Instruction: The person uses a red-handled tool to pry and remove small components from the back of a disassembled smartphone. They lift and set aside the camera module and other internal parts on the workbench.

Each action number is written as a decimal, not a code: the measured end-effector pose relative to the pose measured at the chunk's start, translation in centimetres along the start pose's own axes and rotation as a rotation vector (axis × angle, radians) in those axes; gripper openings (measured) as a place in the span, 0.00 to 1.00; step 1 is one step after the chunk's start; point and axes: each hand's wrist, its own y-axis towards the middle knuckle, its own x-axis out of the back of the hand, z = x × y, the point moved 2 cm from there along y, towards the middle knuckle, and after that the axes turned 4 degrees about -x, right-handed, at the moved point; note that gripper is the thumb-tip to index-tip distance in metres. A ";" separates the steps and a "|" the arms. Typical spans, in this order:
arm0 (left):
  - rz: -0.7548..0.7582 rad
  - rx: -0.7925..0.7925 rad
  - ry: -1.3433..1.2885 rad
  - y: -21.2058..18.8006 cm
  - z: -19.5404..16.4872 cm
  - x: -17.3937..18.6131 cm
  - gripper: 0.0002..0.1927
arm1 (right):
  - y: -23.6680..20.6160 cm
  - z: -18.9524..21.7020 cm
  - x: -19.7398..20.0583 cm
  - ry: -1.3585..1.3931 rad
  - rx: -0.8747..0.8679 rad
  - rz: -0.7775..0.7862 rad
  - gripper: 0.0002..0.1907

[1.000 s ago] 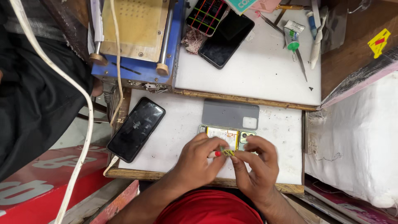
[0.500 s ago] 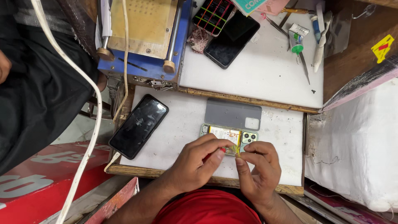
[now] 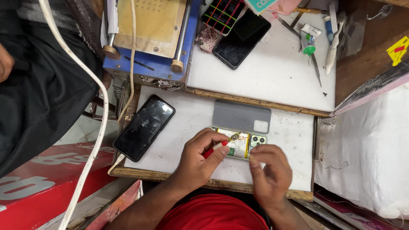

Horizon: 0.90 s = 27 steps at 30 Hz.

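Hands (image 3: 200,159) over opened phone (image 3: 238,145), near board edge (image 3: 170,176)

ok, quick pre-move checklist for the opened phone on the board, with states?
1. Left hand grips the red-handled tool: ok.
2. Tool tip over the opened phone: ok; actual contact cannot tell.
3. Right hand steadies the phone's lower edge: ok, fingertips rest there.
4. Grey back cover set aside, clear of the hands: ok.
5. Black phone with its cable lies apart at the board's left: ok.
6. Loose screws or small parts around the work: cannot tell, too small.
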 end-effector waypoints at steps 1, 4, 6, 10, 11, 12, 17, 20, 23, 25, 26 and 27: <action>0.027 0.022 -0.021 -0.1 0.2 0.1 0.10 | 0.1 -0.3 0.4 0.078 -0.055 -0.010 0.02; 0.071 -0.022 -0.067 -0.1 0.8 0.2 0.14 | 0.7 -1.2 1.6 0.665 -0.317 -0.022 0.04; 0.107 0.052 -0.163 -0.4 1.4 0.0 0.14 | 1.2 -1.4 2.0 1.029 -0.431 0.028 0.05; 0.271 0.208 -0.363 -0.9 2.7 -0.5 0.14 | 2.6 -1.4 2.3 1.243 -0.432 0.112 0.06; 0.289 0.249 -0.415 -1.0 3.0 -0.7 0.12 | 3.0 -1.4 2.3 1.245 -0.435 0.112 0.07; 0.306 0.288 -0.465 -1.0 3.3 -0.8 0.11 | 3.1 -1.2 2.2 1.223 -0.442 0.114 0.07; 0.375 0.322 -0.477 -1.1 3.8 -0.7 0.11 | 3.7 -0.1 2.3 1.105 -0.393 0.141 0.08; 0.398 0.284 -0.461 -1.3 4.0 -0.7 0.13 | 4.1 0.0 2.2 1.055 -0.370 0.156 0.08; 0.421 0.265 -0.479 -1.5 4.2 -0.7 0.14 | 4.3 -0.6 2.3 1.022 -0.350 0.176 0.09; 0.446 0.185 -0.495 -1.5 4.2 -0.8 0.14 | 4.4 -1.5 1.9 1.010 -0.338 0.196 0.10; 0.446 0.189 -0.510 -1.6 4.4 -0.8 0.14 | 4.3 -2.0 1.6 1.002 -0.332 0.205 0.10; 0.446 0.193 -0.526 -1.6 4.4 -0.8 0.14 | 4.2 -2.7 1.1 1.000 -0.341 0.212 0.11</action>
